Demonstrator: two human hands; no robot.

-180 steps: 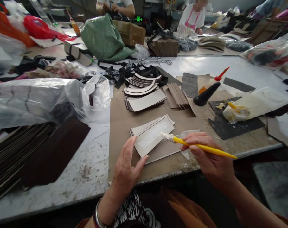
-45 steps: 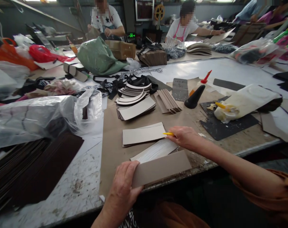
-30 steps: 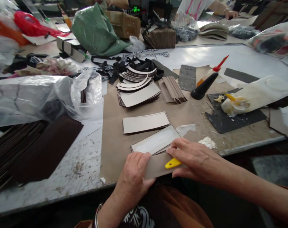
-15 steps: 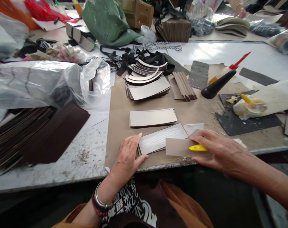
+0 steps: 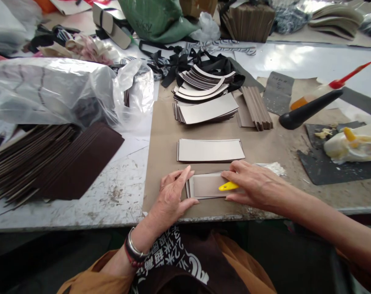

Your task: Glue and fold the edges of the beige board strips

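My right hand (image 5: 248, 183) grips a thin taupe rectangular panel (image 5: 208, 185) and, with it, a tool with a yellow handle (image 5: 228, 186); the tool's working end is hidden under the hand. The panel lies over a small stack of pale, dark-edged rectangular pieces (image 5: 189, 192), covering most of it. At the left end of that stack rests my left hand (image 5: 173, 194), its thumb and fingers apart, touching the edges. Just beyond is a neat stack of white-faced rectangular pieces (image 5: 211, 150).
Farther back lie more pale rectangles (image 5: 209, 109), curved strips (image 5: 203, 90) and taupe panels (image 5: 255, 109). Dark brown panels (image 5: 81, 163) fan out at left, below clear plastic (image 5: 50, 90). At right are a black cone-shaped object (image 5: 310, 110), a red-tipped bottle (image 5: 314, 96) and a glue-smeared container (image 5: 353, 143).
My right hand has moved left, bringing the taupe panel over the stack's white-smeared top piece. The stack has straightened out. My left hand stays at its left end. The view has shifted.
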